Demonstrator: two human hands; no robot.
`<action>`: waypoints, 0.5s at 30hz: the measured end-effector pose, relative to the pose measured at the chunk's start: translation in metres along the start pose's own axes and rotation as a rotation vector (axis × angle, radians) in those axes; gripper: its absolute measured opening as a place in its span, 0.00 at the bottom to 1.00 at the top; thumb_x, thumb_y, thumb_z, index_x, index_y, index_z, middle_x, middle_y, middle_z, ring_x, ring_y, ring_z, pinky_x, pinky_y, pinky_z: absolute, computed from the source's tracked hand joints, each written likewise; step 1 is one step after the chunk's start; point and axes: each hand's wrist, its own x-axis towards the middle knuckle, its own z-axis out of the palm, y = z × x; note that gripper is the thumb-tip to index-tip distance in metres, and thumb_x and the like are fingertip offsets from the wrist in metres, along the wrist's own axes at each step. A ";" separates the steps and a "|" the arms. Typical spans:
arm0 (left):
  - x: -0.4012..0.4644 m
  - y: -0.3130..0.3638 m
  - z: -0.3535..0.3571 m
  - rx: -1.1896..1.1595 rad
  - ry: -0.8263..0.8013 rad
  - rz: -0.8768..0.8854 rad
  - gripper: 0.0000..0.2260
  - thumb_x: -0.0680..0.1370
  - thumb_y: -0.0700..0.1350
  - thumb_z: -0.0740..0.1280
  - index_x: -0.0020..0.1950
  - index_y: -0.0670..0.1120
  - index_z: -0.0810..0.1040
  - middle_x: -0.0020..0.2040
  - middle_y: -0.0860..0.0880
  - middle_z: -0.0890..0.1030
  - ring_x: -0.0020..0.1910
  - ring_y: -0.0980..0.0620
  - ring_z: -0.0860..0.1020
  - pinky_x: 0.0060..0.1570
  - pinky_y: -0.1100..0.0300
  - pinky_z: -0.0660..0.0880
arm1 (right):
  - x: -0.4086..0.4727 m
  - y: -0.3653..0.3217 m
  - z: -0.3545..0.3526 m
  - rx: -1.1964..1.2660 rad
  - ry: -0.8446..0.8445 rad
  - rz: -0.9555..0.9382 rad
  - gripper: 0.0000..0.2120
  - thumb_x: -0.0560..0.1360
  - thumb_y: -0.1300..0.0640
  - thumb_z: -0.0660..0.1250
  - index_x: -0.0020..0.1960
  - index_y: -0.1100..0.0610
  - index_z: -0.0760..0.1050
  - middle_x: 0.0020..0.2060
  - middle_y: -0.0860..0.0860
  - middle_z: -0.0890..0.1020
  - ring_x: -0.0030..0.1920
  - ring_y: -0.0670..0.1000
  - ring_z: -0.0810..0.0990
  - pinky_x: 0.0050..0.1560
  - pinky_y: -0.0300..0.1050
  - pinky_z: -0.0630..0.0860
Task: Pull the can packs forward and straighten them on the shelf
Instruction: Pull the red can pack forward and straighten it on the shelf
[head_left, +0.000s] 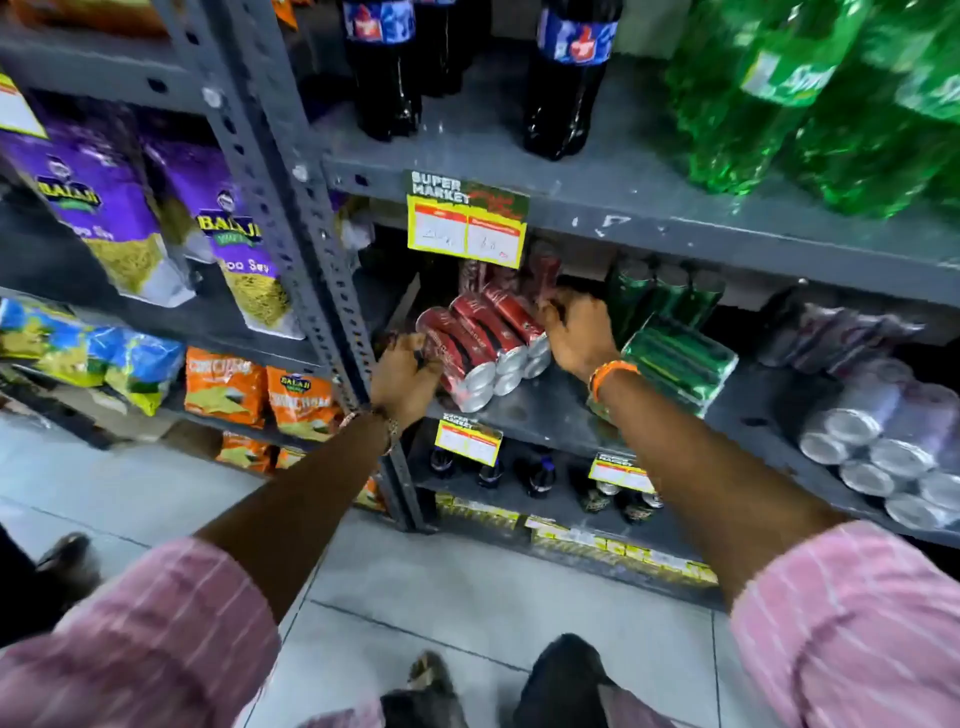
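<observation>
A shrink-wrapped pack of red cans (483, 340) lies on its side on the grey middle shelf (545, 410), silver can ends facing me, skewed toward the left. My left hand (405, 371) grips its near left corner. My right hand (579, 330) clasps its far right side. More red cans (540, 265) stand behind it, partly hidden by a price tag. To the right, a green can pack (680, 361) lies on its side, with green cans (665, 293) upright behind. A clear-wrapped pack of silver-ended cans (883, 447) sits at the far right.
Dark cola bottles (387, 73) and green soda bottles (831, 104) stand on the shelf above. A perforated steel upright (291, 218) runs just left of my left hand. Snack bags (228, 228) fill the left rack. Yellow price tags (467, 228) hang from shelf edges. Grey tiled floor lies below.
</observation>
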 end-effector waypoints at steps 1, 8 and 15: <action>0.006 0.001 0.003 -0.050 -0.006 -0.024 0.21 0.77 0.49 0.65 0.67 0.42 0.76 0.65 0.40 0.81 0.61 0.39 0.80 0.62 0.44 0.76 | 0.009 -0.001 0.003 -0.011 -0.016 0.047 0.16 0.78 0.56 0.63 0.56 0.67 0.81 0.54 0.68 0.84 0.56 0.68 0.82 0.55 0.55 0.78; 0.035 0.021 0.026 -0.683 -0.019 -0.504 0.15 0.77 0.44 0.69 0.62 0.40 0.77 0.58 0.41 0.83 0.44 0.46 0.82 0.42 0.61 0.80 | 0.062 -0.010 0.011 -0.015 -0.345 0.185 0.22 0.82 0.51 0.59 0.71 0.62 0.73 0.70 0.64 0.76 0.70 0.64 0.74 0.71 0.54 0.70; 0.050 0.030 0.034 -0.731 0.071 -0.611 0.12 0.74 0.44 0.75 0.46 0.45 0.72 0.46 0.44 0.82 0.47 0.44 0.84 0.53 0.49 0.82 | 0.089 -0.010 0.034 0.214 -0.453 0.256 0.27 0.77 0.49 0.70 0.72 0.59 0.72 0.72 0.59 0.75 0.71 0.59 0.74 0.73 0.52 0.69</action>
